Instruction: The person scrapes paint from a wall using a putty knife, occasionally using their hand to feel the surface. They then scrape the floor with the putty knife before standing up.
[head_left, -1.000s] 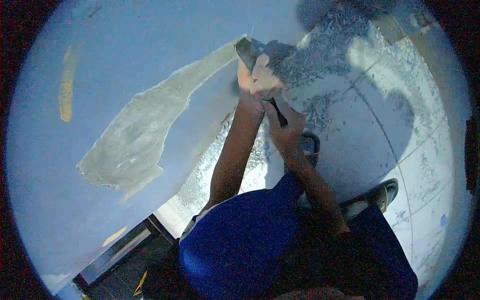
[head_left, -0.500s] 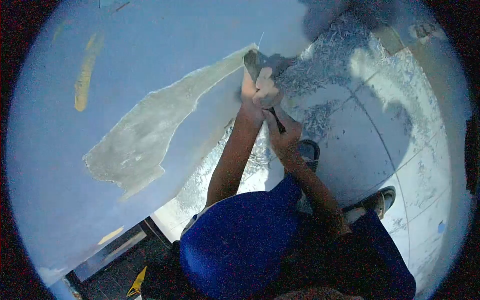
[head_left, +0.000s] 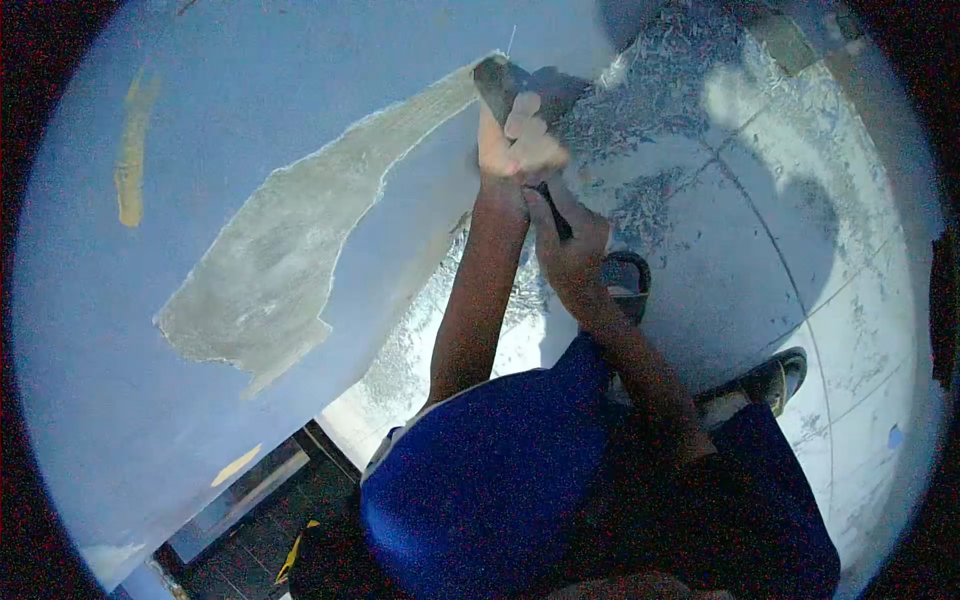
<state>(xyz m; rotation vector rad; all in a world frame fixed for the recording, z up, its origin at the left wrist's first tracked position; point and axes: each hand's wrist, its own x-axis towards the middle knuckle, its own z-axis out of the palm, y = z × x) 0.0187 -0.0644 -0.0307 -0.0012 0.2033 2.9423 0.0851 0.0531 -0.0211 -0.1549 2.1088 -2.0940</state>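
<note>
A scraper (head_left: 492, 84) with a dark, wide blade meets the blue painted wall at the upper tip of a bare grey patch (head_left: 265, 265). My left hand (head_left: 528, 145) is closed around the scraper close behind the blade. Lower down, my right hand (head_left: 577, 245) grips the black rear end of its handle. A thin pale sliver (head_left: 512, 40) sticks up from the patch's tip, just beyond the blade. My palms and part of the handle are hidden by my fingers.
Flakes of scraped paint (head_left: 655, 85) litter the tiled floor (head_left: 720, 270) beside the wall. My sandalled feet (head_left: 780, 382) stand on the right. A yellowish streak (head_left: 130, 165) marks the wall at left. A dark recess (head_left: 250, 530) lies at lower left, with a yellow object (head_left: 290, 555).
The view has shifted, so the wall patch, scraper and hands appear higher. Both hands keep their grip, and the blade stays at the patch's upper tip.
</note>
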